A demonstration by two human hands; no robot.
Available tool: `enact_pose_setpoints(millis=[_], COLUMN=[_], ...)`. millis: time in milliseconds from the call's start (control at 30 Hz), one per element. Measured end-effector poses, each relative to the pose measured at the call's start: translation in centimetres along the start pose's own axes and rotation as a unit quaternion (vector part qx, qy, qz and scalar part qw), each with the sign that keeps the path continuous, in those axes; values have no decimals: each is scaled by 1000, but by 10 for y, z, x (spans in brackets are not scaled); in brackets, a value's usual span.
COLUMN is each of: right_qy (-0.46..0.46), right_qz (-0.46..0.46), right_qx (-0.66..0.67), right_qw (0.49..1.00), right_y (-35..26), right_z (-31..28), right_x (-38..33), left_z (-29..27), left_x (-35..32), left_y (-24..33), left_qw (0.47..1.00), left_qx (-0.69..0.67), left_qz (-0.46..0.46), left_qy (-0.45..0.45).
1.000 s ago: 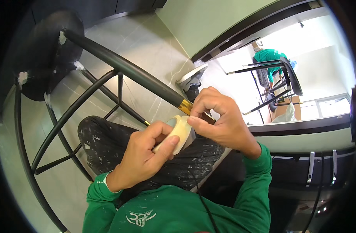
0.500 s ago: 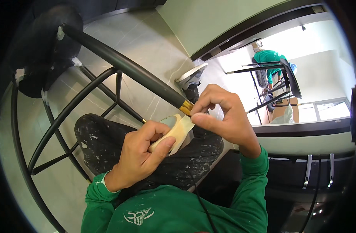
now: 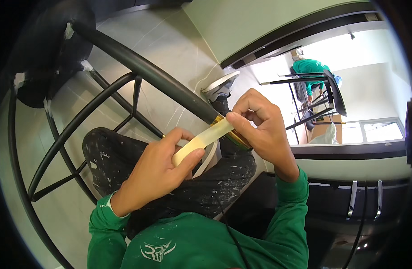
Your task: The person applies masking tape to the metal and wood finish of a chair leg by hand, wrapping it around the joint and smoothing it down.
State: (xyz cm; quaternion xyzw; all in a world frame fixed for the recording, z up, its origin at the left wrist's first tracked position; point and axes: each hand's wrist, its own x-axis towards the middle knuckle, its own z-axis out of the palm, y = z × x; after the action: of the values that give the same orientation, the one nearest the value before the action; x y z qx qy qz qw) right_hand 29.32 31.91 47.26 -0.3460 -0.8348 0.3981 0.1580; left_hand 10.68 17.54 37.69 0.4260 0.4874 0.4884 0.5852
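Currently my left hand (image 3: 159, 172) is closed round a roll of masking tape (image 3: 188, 150), thumb on top, fingers wrapped under it. My right hand (image 3: 260, 123) pinches the free end of the tape strip (image 3: 215, 132) between thumb and forefinger, right at the brass-coloured band (image 3: 230, 134) on the black metal chair leg (image 3: 143, 74). Strip runs taut between both hands, lying across the leg just at the band. Chair is tipped over in front of me, its frame over the pale tiled floor (image 3: 170, 40). My paint-speckled black trousers (image 3: 201, 188) sit below the hands. Another person in a green shirt (image 3: 311, 67) stands by a second chair (image 3: 325, 89), well apart.
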Motion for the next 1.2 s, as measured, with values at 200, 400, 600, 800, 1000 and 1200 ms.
enact_pose_setpoints(millis=[200,400,600,800,1000,1200], right_qy=[-13,-12,-18,31,28,24], right_qz=[11,-10,11,-1,-12,7], right_qx=[5,19,60,96,70,107], right_qw=[1000,1000,998,995,997,994], right_y=[-2,7,11,19,19,16], right_z=[0,2,6,17,19,20], right_x=[2,7,4,2,2,2], left_z=[-5,-13,0,5,13,14], left_x=[12,19,27,31,30,28], left_y=[1,-2,-4,-8,-16,-17], left_qw=[988,975,965,962,959,959], left_qx=[-125,-169,-232,-250,-270,-270], left_qz=[-45,-27,-39,-31,-8,-4], left_qy=[-75,-139,-120,-108,-86,-86])
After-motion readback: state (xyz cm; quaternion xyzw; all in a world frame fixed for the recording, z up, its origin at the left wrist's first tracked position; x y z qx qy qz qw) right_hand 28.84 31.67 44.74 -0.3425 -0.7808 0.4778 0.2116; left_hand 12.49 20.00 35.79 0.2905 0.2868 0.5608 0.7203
